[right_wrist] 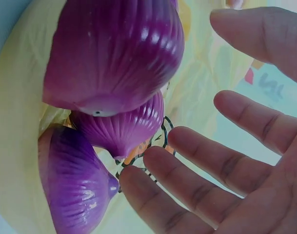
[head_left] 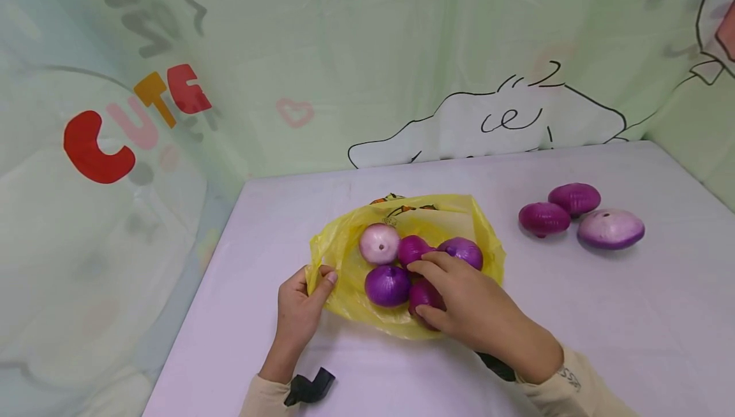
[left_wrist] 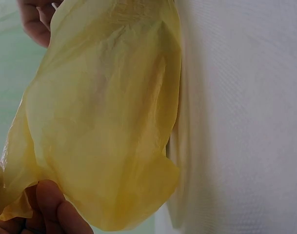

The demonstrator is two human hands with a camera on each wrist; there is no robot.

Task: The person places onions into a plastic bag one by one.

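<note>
A yellow plastic bag (head_left: 351, 299) lies on the table with its mouth spread wide. My left hand (head_left: 298, 308) pinches its left rim between thumb and fingers; in the left wrist view the bag (left_wrist: 104, 122) hangs from those fingers (left_wrist: 53, 204). Inside sit several shiny onions: a pale one (head_left: 379, 243), a dark purple one (head_left: 387, 286), another purple onion (head_left: 464, 251) at the back right, and magenta ones. Over the bag's right side reaches my right hand (head_left: 467, 299). The right wrist view shows its fingers spread and extended beside a magenta onion (right_wrist: 119, 53), holding nothing.
Outside the bag, at the table's right, rest two magenta onions (head_left: 544, 219) and a pale-topped purple one (head_left: 611, 228), grouped close together. Printed curtains (head_left: 402, 53) stand behind and beside the white table (head_left: 603, 328). A black strap (head_left: 310, 386) hangs at my left wrist.
</note>
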